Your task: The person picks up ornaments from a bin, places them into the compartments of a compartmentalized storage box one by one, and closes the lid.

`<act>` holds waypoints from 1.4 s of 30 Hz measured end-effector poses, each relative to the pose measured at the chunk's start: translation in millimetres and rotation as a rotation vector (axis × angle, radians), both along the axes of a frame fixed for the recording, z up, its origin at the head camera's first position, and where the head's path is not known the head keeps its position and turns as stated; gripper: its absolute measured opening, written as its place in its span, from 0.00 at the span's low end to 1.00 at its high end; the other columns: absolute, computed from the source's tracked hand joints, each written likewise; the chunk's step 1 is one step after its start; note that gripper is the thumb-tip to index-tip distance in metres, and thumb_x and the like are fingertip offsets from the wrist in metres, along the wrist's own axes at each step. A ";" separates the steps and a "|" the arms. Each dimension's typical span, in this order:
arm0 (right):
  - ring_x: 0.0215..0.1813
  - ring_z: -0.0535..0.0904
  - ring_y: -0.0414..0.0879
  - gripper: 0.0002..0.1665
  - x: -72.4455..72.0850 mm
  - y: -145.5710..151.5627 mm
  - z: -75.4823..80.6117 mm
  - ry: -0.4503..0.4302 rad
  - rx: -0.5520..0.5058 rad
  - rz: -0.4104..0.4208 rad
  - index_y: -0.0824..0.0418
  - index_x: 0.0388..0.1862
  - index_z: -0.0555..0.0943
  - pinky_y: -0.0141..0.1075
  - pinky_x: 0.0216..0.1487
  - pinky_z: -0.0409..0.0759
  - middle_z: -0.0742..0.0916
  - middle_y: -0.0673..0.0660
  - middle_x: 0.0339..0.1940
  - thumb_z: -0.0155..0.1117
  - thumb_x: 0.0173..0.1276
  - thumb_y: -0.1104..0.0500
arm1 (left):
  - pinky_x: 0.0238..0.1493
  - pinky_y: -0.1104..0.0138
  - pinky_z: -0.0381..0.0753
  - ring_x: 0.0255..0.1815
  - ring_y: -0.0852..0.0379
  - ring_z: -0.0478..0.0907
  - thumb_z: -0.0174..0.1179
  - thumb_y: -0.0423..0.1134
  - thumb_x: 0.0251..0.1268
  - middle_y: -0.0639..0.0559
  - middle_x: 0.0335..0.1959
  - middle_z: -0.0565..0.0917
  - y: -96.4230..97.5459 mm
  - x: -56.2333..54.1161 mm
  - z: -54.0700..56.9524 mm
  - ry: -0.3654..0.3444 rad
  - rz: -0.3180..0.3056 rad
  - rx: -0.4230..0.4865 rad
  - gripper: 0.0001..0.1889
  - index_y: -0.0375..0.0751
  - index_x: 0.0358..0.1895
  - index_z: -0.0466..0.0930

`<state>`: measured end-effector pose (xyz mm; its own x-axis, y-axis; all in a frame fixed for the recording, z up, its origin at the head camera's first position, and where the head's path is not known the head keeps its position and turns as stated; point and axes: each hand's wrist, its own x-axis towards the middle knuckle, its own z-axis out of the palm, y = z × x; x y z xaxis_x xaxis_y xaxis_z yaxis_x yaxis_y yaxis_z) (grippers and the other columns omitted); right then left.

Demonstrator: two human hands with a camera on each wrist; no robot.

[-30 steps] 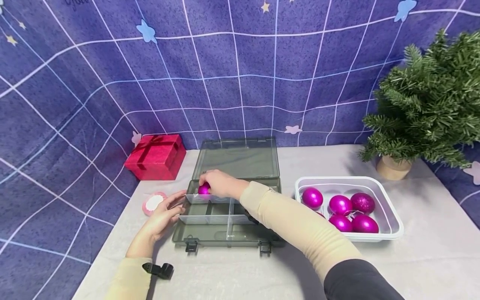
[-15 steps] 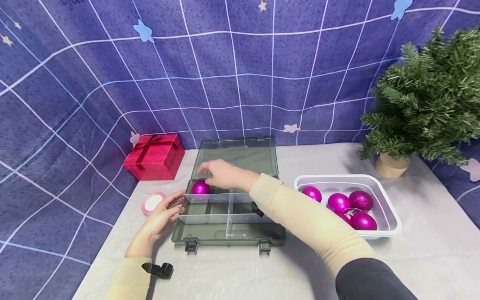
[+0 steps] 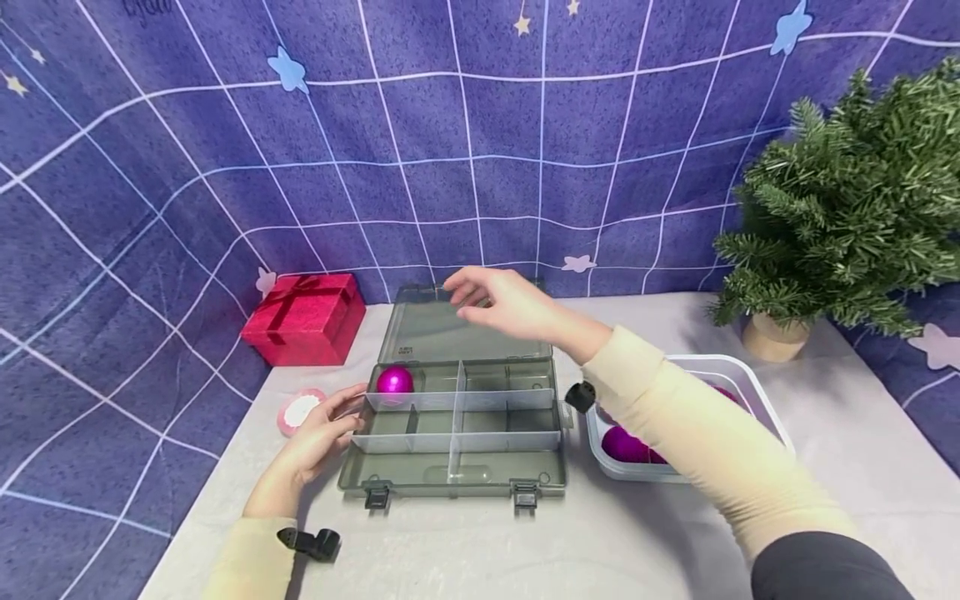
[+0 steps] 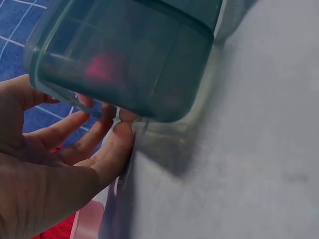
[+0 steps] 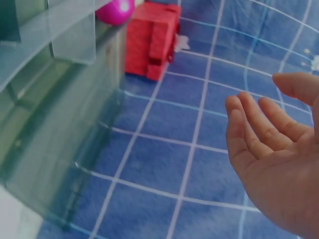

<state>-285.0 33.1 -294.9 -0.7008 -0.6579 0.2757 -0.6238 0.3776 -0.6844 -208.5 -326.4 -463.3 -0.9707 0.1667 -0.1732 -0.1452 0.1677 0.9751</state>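
A see-through grey-green compartment box (image 3: 506, 475) lies on the table with its lid (image 3: 420, 329) folded back toward the wall. One shiny magenta ball ornament (image 3: 394, 381) sits in its back left compartment. My left hand (image 3: 318, 437) rests against the left side of the box, and the left wrist view has its relaxed fingertips (image 4: 122, 137) at the box wall. Above the lid, my right hand (image 3: 517, 304) is in the air with loosely bent fingers and nothing in them, as the right wrist view also has it.
To the right stands a white tub (image 3: 757, 392) with magenta ornaments (image 3: 626, 446), partly hidden by my right sleeve. A small artificial pine tree (image 3: 832, 217) is behind it. At left are a red gift box (image 3: 307, 317) and a pink-and-white roll (image 3: 300, 411).
My right hand has let go of the magenta ball ornament in the back left compartment, then risen and moved right. The left hand stays at the side of the box.
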 end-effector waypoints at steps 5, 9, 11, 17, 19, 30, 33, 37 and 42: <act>0.55 0.84 0.49 0.22 8.9 30.7 3.9 0.017 -0.035 -0.021 0.62 0.64 0.78 0.47 0.58 0.78 0.87 0.54 0.50 0.64 0.72 0.65 | 0.64 0.46 0.63 0.65 0.47 0.67 0.50 0.25 0.68 0.29 0.77 0.57 0.7 3.5 -4.8 -0.011 -0.008 -0.013 0.37 0.33 0.80 0.51; 0.55 0.84 0.48 0.22 17.9 51.7 0.4 0.006 -0.039 -0.048 0.61 0.64 0.78 0.49 0.56 0.78 0.87 0.53 0.49 0.64 0.72 0.64 | 0.62 0.50 0.66 0.65 0.47 0.68 0.51 0.25 0.67 0.30 0.77 0.59 -0.2 7.9 -8.1 -0.015 -0.002 -0.032 0.37 0.33 0.80 0.53; 0.54 0.84 0.48 0.22 22.1 61.5 -2.4 -0.002 -0.041 -0.061 0.60 0.64 0.78 0.48 0.54 0.78 0.87 0.53 0.49 0.64 0.72 0.64 | 0.62 0.50 0.66 0.67 0.46 0.67 0.52 0.25 0.66 0.30 0.76 0.60 -0.4 9.2 -9.0 -0.017 0.007 -0.031 0.37 0.33 0.79 0.54; 0.53 0.84 0.50 0.21 34.4 90.1 -13.3 -0.029 -0.057 -0.084 0.62 0.62 0.79 0.48 0.53 0.81 0.87 0.55 0.49 0.64 0.71 0.66 | 0.62 0.50 0.67 0.69 0.44 0.65 0.51 0.26 0.67 0.29 0.77 0.59 -1.4 11.4 -8.4 -0.013 0.006 -0.038 0.37 0.33 0.80 0.53; 0.52 0.84 0.51 0.21 37.3 99.2 -17.6 -0.034 -0.055 -0.090 0.62 0.62 0.79 0.48 0.53 0.81 0.87 0.55 0.49 0.64 0.71 0.67 | 0.61 0.51 0.67 0.68 0.46 0.66 0.51 0.26 0.67 0.29 0.77 0.58 -1.7 11.3 -7.9 -0.007 0.000 -0.040 0.37 0.33 0.80 0.53; 0.49 0.85 0.55 0.20 47.0 143.5 -41.6 -0.057 0.029 -0.149 0.68 0.60 0.78 0.48 0.52 0.82 0.87 0.58 0.46 0.64 0.69 0.69 | 0.55 0.57 0.71 0.59 0.52 0.72 0.51 0.26 0.67 0.28 0.76 0.59 -0.4 3.9 -6.4 0.014 0.003 -0.032 0.36 0.32 0.79 0.54; 0.48 0.85 0.55 0.18 50.7 152.6 -50.0 -0.062 0.067 -0.176 0.68 0.57 0.79 0.49 0.52 0.81 0.88 0.59 0.45 0.65 0.68 0.69 | 0.55 0.57 0.71 0.58 0.52 0.72 0.51 0.26 0.67 0.28 0.76 0.59 -1.3 2.5 -6.8 0.020 -0.009 -0.042 0.36 0.31 0.79 0.54; 0.46 0.85 0.54 0.16 55.0 161.9 -58.5 -0.063 0.129 -0.221 0.67 0.54 0.81 0.49 0.52 0.81 0.88 0.56 0.43 0.66 0.67 0.65 | 0.54 0.57 0.72 0.55 0.51 0.73 0.51 0.26 0.67 0.28 0.75 0.61 -2.7 0.4 -7.3 0.026 -0.001 -0.038 0.36 0.32 0.79 0.54; 0.44 0.85 0.53 0.16 57.1 172.3 -66.4 -0.083 0.170 -0.268 0.68 0.51 0.82 0.49 0.50 0.80 0.87 0.56 0.41 0.68 0.66 0.63 | 0.55 0.58 0.72 0.56 0.52 0.72 0.51 0.25 0.67 0.29 0.75 0.61 -2.0 -2.5 -6.0 0.030 0.008 -0.029 0.36 0.32 0.79 0.54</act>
